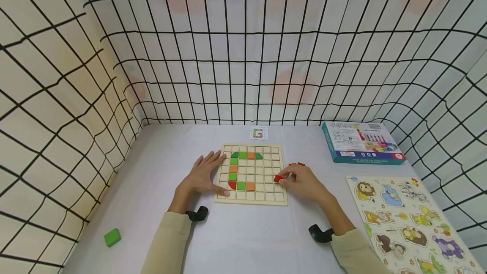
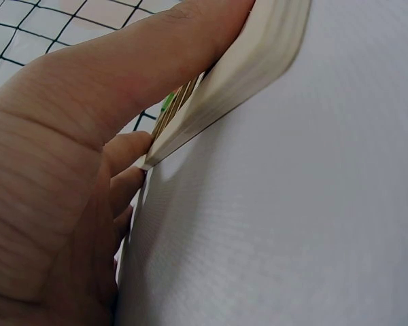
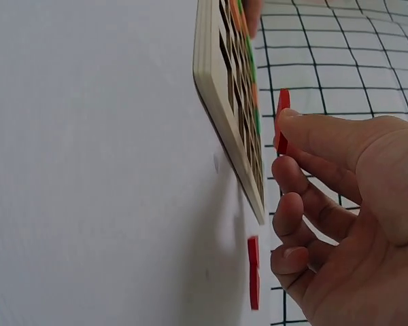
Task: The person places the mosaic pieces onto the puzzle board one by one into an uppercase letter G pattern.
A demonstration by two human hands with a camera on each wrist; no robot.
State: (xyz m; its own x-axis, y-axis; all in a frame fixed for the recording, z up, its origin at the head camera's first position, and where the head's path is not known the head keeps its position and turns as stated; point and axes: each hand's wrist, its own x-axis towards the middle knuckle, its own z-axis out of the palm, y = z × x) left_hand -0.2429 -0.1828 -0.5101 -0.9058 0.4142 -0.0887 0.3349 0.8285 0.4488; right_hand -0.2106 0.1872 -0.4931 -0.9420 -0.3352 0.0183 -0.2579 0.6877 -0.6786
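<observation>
A wooden grid board (image 1: pixel 266 198) lies on the white table, with green, orange and red tiles forming a partial letter shape (image 1: pixel 241 170) in its left cells. My left hand (image 1: pixel 203 174) rests flat on the board's left edge (image 2: pixel 258 61), fingers straight. My right hand (image 1: pixel 300 181) pinches a small red tile (image 1: pixel 278 178) between thumb and forefinger just above the board's right side; the red tile (image 3: pixel 281 122) also shows in the right wrist view. More red tiles (image 1: pixel 297 164) lie on the table behind that hand, one red tile (image 3: pixel 253 270) showing under the fingers.
A small pattern card (image 1: pixel 259 133) lies behind the board. A teal toy box (image 1: pixel 361 142) sits at the back right, and an animal puzzle board (image 1: pixel 411 223) at the right front. A loose green block (image 1: pixel 112 237) lies at the front left. Grid-patterned walls enclose the table.
</observation>
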